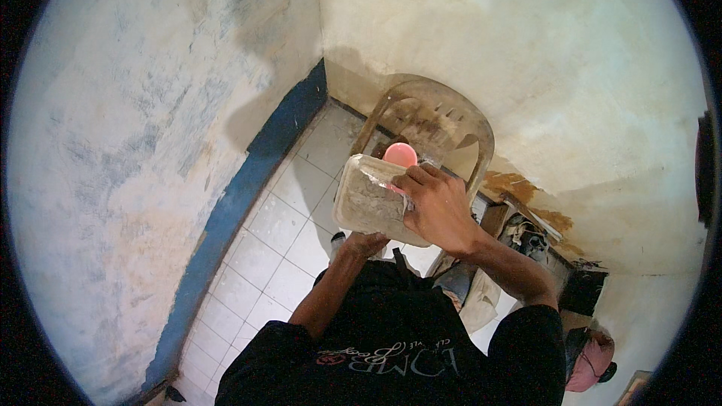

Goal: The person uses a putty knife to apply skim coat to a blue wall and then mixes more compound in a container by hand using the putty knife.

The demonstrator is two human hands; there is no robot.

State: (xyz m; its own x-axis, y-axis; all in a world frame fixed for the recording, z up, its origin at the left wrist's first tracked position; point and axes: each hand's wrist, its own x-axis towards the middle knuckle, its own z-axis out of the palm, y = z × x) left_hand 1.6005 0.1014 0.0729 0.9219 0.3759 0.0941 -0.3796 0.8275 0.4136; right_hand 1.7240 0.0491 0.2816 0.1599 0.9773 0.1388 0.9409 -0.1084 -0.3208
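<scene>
Low at the centre, my left hand (367, 241) grips a grimy, pale rectangular plastic tray (362, 207) from beneath, its fingers partly hidden. My right hand (436, 203) is over the tray's right half, fingers curled around a thin pink-and-white object (389, 184) that lies against the tray's surface; what it is, I cannot make out. Just behind the tray is a round pink container (400, 153), at the seat of a dirty beige plastic chair (429, 90); its base is hidden.
A stained wall (571, 68) and a blue-banded wall (128, 143) form a corner behind the chair. White tiled floor (271, 222) shows at left. Assorted clutter (519, 233) lines the right wall, with a pink bag (590, 361) at lower right.
</scene>
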